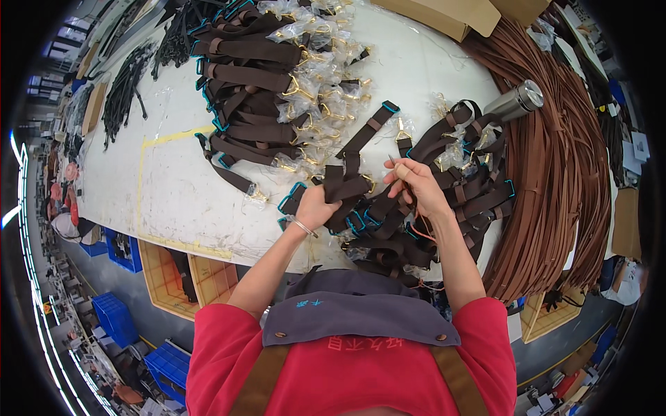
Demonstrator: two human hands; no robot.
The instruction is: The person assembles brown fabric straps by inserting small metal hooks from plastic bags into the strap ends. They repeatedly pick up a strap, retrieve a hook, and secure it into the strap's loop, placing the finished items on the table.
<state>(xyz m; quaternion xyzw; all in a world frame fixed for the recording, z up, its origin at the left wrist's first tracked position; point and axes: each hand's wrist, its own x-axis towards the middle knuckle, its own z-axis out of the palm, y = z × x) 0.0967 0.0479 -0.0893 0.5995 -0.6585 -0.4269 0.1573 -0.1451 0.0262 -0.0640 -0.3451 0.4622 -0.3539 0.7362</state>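
Observation:
My left hand [317, 208] is closed around a dark brown webbing strap [336, 186] with a blue-edged buckle [292, 198] beside my wrist. My right hand [417, 186] is raised just to the right of it, thumb and fingers pinched on a thin pointed tool [391, 160]; most of that tool is hidden in the palm. An orange cord [422, 232] hangs below that hand. Under and around both hands lies a loose heap of similar straps [479, 204] with blue buckles and gold-coloured hooks, some hooks wrapped in clear plastic.
Farther off, a neat row of dark straps [253, 76] lies with plastic-wrapped hooks [312, 83] facing right. A steel flask [517, 102] rests by a long bundle of brown strips [538, 201]. A cardboard box [444, 15] sits at the far edge; wooden crates [166, 277] stand below the table.

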